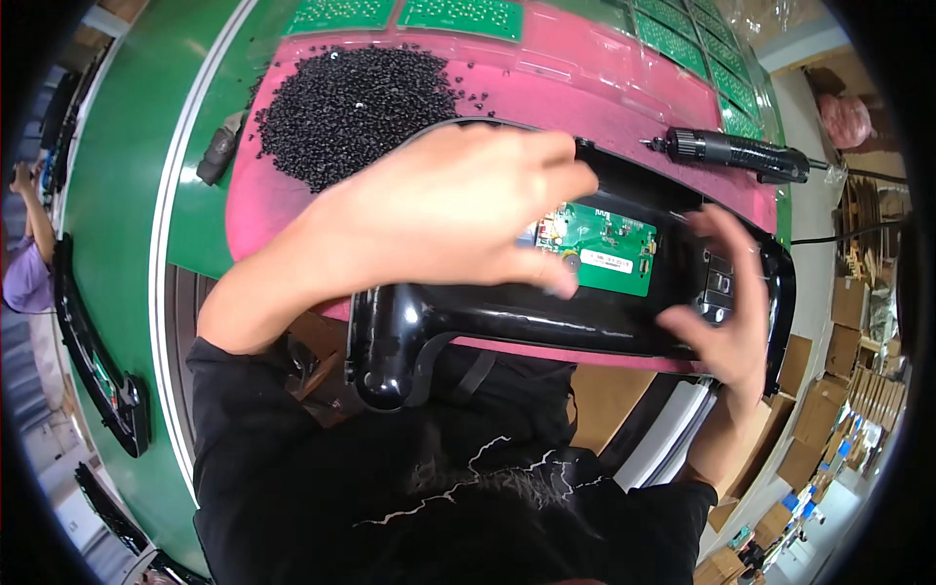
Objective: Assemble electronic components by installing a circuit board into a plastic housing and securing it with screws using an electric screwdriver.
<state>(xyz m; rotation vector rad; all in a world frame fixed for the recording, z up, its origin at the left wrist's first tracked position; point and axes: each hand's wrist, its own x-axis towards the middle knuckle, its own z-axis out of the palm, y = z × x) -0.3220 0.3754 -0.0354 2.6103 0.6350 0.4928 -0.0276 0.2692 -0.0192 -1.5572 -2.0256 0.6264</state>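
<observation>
A glossy black plastic housing (546, 317) lies hollow side up in front of me, with a green circuit board (624, 239) inside it. The board carries a white label and small components. Over the board's left end hovers my left hand (439, 214), somewhat blurred, its thumb and fingers apart and nothing visible between them. It hides part of the housing and the board's left edge. My right hand (731, 302) is at the housing's right end, beside a group of small rectangular openings (719, 285). Its fingers are spread and curved, with nothing visible in them.
Beyond the housing, a big heap of small black screws (361, 107) covers part of the pink mat (546, 88). A black electric screwdriver (736, 151) with a cable lies far right. Green circuit boards (458, 18) sit at the back. Another black housing (93, 361) and a co-worker (29, 273) are left.
</observation>
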